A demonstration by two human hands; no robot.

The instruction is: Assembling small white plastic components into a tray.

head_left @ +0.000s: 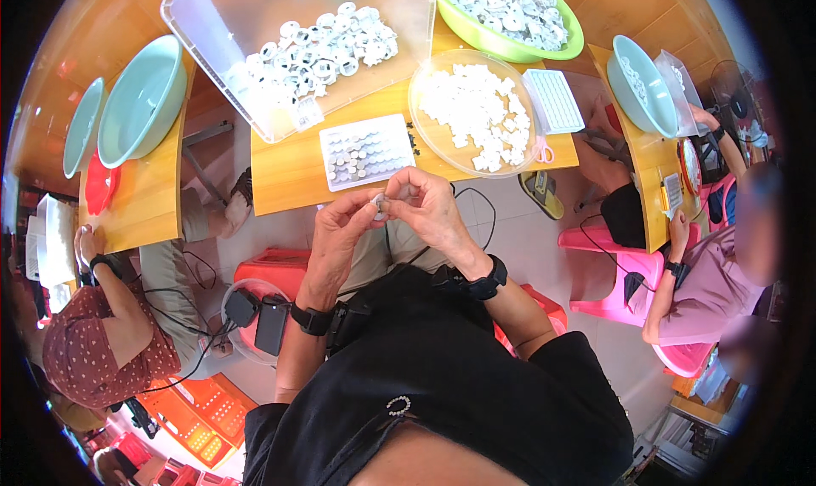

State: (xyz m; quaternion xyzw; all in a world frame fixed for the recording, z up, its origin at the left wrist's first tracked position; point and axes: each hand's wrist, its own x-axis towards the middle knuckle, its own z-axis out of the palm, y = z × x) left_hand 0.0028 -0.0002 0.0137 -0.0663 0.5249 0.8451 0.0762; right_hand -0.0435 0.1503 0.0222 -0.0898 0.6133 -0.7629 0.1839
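My left hand [344,222] pinches a small white ring [379,202] at its fingertips; my right hand [429,201] grips the same ring from the other side, just below the white tray [367,152] on the table [289,176].

Scene bright, daylight-like, even across the centre. Strong glare on the clear plastic bin [255,27] at top: its lid and near wall wash out to white. White pieces in the round clear dish [473,112] nearly overexposed, little surface detail. Orange table [289,176] saturated, warm cast. Shadows soft and short. Heavy fisheye distortion: table edges bow, black vignette rings the frame. Sharpness good in the middle; both hands [391,207] are fairly crisp. Rim soft and smeared, with the person at right [722,273] partly blurred. Dark shirt at bottom holds little detail.
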